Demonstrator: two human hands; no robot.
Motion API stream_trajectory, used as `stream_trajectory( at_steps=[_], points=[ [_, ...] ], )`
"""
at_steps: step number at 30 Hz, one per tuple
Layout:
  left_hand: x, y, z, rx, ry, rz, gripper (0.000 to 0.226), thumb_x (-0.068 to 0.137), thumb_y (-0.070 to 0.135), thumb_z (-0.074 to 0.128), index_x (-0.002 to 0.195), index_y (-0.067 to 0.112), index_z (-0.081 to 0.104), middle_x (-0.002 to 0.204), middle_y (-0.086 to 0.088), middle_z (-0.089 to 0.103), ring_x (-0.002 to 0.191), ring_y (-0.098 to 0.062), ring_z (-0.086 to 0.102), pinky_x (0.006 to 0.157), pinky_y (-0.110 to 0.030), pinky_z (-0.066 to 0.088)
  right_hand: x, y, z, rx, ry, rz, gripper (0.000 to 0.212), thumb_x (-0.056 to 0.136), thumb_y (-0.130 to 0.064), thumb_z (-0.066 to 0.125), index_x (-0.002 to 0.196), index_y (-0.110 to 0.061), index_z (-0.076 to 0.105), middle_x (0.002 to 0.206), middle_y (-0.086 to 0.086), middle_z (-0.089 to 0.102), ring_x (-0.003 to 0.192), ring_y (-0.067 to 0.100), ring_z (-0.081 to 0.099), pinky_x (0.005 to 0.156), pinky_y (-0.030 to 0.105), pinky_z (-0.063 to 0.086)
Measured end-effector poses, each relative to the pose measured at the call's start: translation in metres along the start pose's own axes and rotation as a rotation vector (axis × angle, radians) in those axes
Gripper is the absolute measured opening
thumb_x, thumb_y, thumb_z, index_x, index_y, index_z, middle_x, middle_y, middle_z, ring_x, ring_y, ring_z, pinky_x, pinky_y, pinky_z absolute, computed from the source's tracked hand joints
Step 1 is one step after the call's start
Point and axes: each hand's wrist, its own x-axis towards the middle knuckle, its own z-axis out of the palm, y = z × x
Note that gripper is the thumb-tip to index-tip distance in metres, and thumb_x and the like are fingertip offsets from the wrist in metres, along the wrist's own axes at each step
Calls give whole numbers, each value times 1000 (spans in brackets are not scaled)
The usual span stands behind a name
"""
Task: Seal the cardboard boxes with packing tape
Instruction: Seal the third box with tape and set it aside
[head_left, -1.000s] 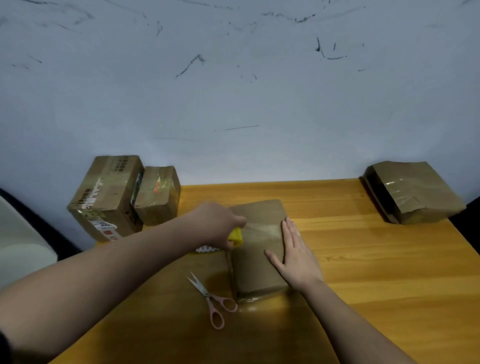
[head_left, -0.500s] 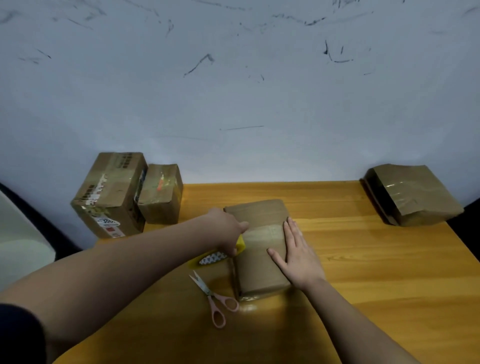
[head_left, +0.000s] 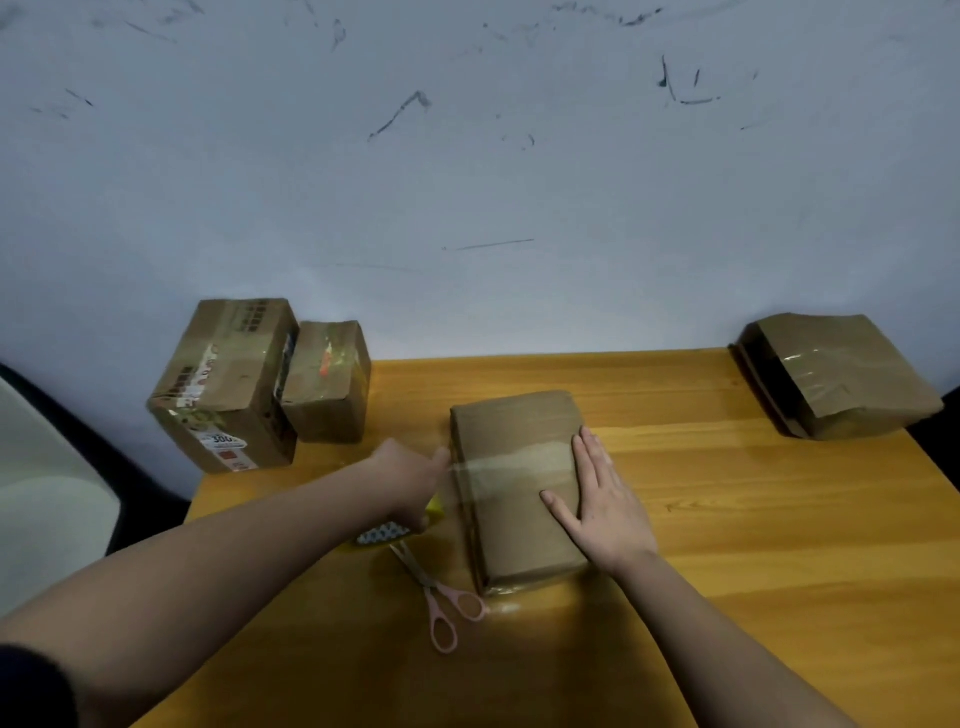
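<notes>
scuffed pale wall (head_left: 467, 182) stands behind a yellow wooden table (head_left: 727, 519), seen from above by a head camera. a flat cardboard box (head_left: 511, 530) lies near the middle of the table, its long side running away from the viewer. a band of clear packing tape (head_left: 514, 465) crosses its top from side to side.

the right hand (head_left: 602, 506) lies flat on the right part of the box top, palm down, fingers straight and close together pointing away, thumb spread to the left. its fingertips touch the right end of the tape band.

the left hand (head_left: 410, 478) reaches in from the lower left, forearm stretched across the table, and sits just beside the box's left edge where the tape runs down. its fingers curl around a yellow tape dispenser (head_left: 434, 509), mostly hidden under the hand, with a patterned part showing below it.

pink-handled scissors (head_left: 439, 597) lie on the table just in front of the left hand, beside the box, blades together.

two taped boxes (head_left: 260, 384) stand side by side at the far left corner. another taped parcel (head_left: 841, 374) sits at the far right corner.
</notes>
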Motion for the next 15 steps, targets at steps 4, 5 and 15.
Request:
stream_trajectory(
  at_steps=[4, 5, 15],
  points=[
    [8, 2, 10, -32, -12, 29, 88, 89, 46, 59, 151, 13, 6, 111, -7, 64, 92, -23, 62, 63, -30, 43, 0, 0, -2, 7, -4, 4, 95, 82, -78, 12, 155, -19, -5, 161, -7, -14, 146, 5, -11, 117, 26, 6],
    [9, 2, 12, -42, -13, 31, 88, 89, 46, 59, 151, 13, 5, 113, -7, 64, 93, -23, 62, 64, -30, 43, 0, -1, -3, 10, -6, 6, 93, 83, -76, 14, 155, -19, -5, 160, -7, -14, 146, 4, -11, 118, 27, 5],
    [24, 5, 36, -185, -33, 66, 95, 88, 50, 59, 152, 12, 0, 121, -8, 61, 101, -25, 61, 75, -32, 48, -2, -1, -3, -100, -10, -37, 80, 86, -76, 7, 153, -34, -4, 161, -5, -15, 148, 10, -11, 118, 31, -3]
  ],
)
